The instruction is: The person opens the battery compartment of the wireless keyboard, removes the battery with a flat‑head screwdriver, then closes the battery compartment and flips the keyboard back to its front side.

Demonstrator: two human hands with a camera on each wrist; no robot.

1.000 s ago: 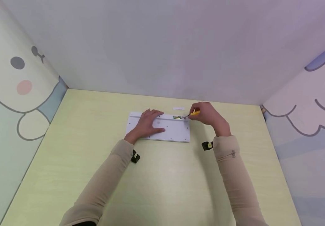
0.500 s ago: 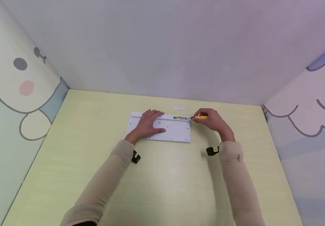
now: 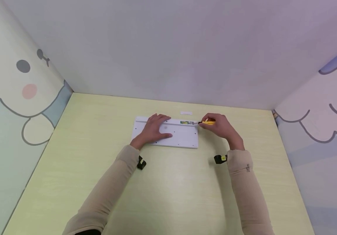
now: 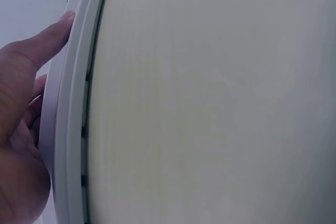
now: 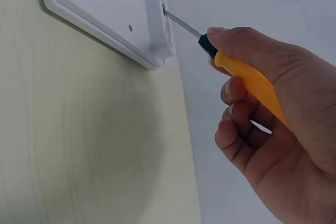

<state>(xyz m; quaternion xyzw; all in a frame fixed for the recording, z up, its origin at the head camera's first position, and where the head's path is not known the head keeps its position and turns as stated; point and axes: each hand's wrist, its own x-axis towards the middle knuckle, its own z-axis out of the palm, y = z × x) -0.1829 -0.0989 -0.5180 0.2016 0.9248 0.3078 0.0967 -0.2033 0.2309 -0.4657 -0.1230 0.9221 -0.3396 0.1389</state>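
A white keyboard (image 3: 183, 138) lies upside down, small dark screws dotting its underside. Spread across its left half, my left hand (image 3: 152, 131) rests on it, thumb toward the near edge. My right hand (image 3: 220, 126) grips the yellow handle of a screwdriver (image 5: 254, 85) with a black collar and slim metal shaft. The shaft reaches into the narrow battery slot near the far right corner. In that slot shows a green and gold battery (image 3: 184, 122), and in the right wrist view the tip is at a bit of green there.
Just beyond the keyboard lies a small white cover strip (image 3: 186, 113) on the pale wood-look table (image 3: 174, 195). A plain wall (image 3: 168, 55) rises at the back, with cartoon-printed walls at both sides. Black wrist camera mounts (image 3: 220, 159) jut from the sleeves.
My right hand has drawn to the right with the screwdriver, its handle now lying lower and more level, then stayed nearly still. The left hand keeps its place on the keyboard.
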